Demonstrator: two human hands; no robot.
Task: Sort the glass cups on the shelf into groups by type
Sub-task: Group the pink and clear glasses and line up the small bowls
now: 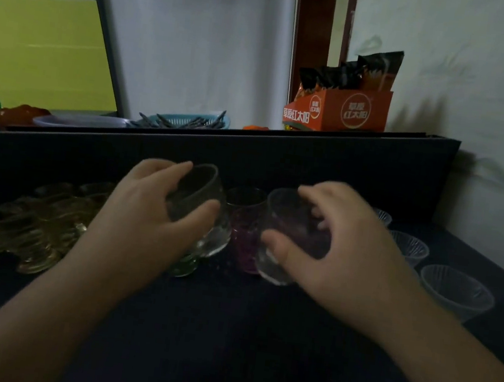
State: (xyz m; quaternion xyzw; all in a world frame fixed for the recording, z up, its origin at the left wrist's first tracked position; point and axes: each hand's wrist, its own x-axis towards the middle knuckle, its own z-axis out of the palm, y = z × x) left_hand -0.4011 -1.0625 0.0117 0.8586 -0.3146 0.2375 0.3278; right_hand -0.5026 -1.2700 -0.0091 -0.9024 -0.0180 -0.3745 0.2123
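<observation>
My left hand grips a round clear glass cup, tilted, just above the dark shelf top. My right hand grips a second clear cup, fingers curled over its rim. Between them stand a purple cup and a dark cup behind it. A group of amber handled cups fills the left. Several clear ribbed cups stand at the right.
A dark raised back panel bounds the shelf top. On the ledge behind it sit an orange box of packets, a blue basket and a shallow dish. A white wall closes the right side.
</observation>
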